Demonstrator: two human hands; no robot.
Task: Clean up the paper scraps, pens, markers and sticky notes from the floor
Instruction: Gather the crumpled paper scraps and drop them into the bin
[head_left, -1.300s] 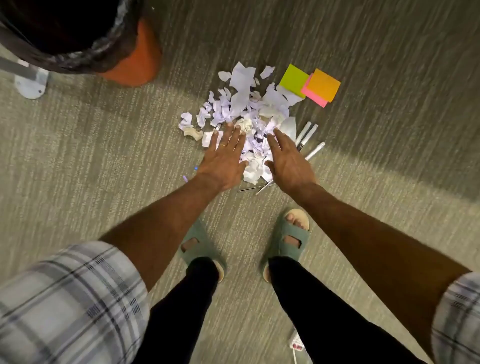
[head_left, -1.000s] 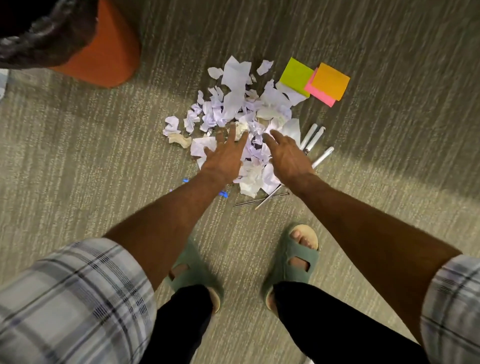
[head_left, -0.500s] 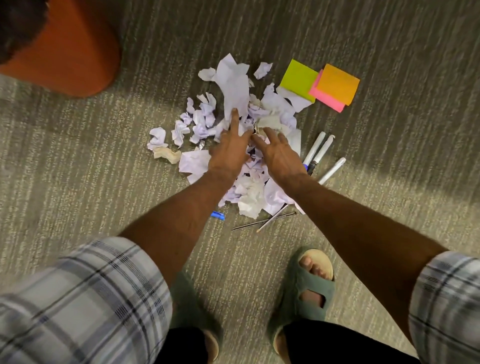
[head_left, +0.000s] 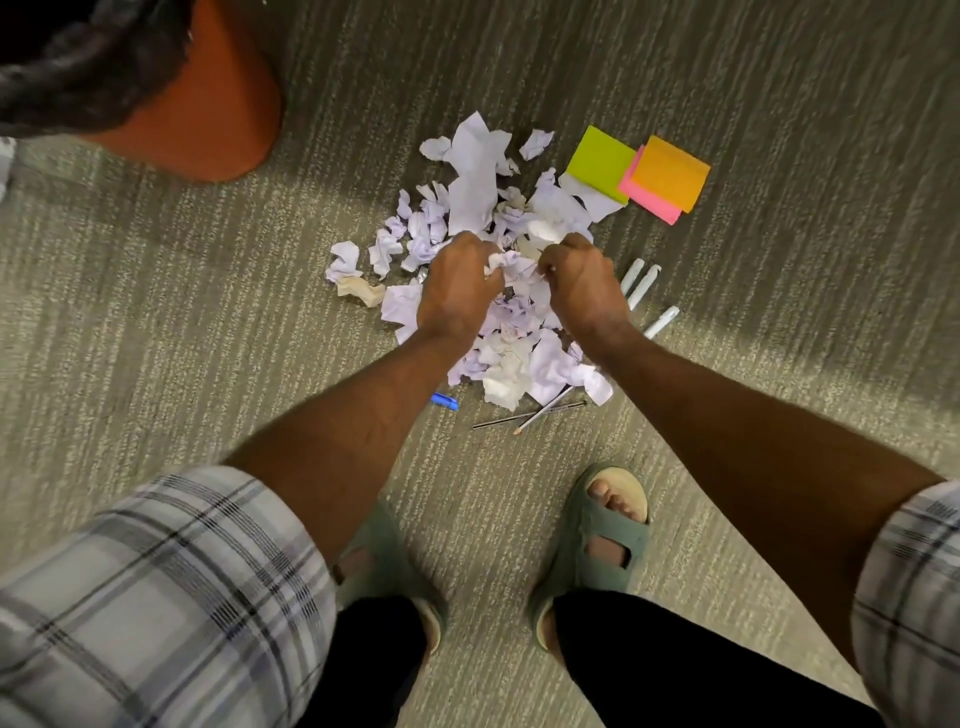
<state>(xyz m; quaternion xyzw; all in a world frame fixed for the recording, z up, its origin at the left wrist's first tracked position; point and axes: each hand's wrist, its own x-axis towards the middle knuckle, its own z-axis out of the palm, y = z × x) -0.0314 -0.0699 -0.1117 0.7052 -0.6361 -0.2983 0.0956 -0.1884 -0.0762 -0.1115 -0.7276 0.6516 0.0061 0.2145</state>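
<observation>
A heap of crumpled white paper scraps (head_left: 470, 176) lies on the carpet. My left hand (head_left: 454, 291) and my right hand (head_left: 582, 286) sit side by side on the heap's middle, both with fingers curled round bunches of scraps. Three sticky-note pads lie at the heap's upper right: green (head_left: 600, 161), pink (head_left: 649, 200) and orange (head_left: 670, 171). Three white markers (head_left: 644, 286) lie just right of my right hand. Two thin pens (head_left: 530, 415) and a blue pen (head_left: 444, 401), partly hidden by my left forearm, lie at the heap's near edge.
An orange bin (head_left: 208, 114) with a black liner (head_left: 78, 57) stands at the upper left. My feet in green sandals (head_left: 592, 540) stand just below the heap. Bare carpet (head_left: 805, 338) stretches to the right.
Both hands reached with straight fingers onto the heap, then curled and closed round scraps. The camera moved closer and lower toward the pile.
</observation>
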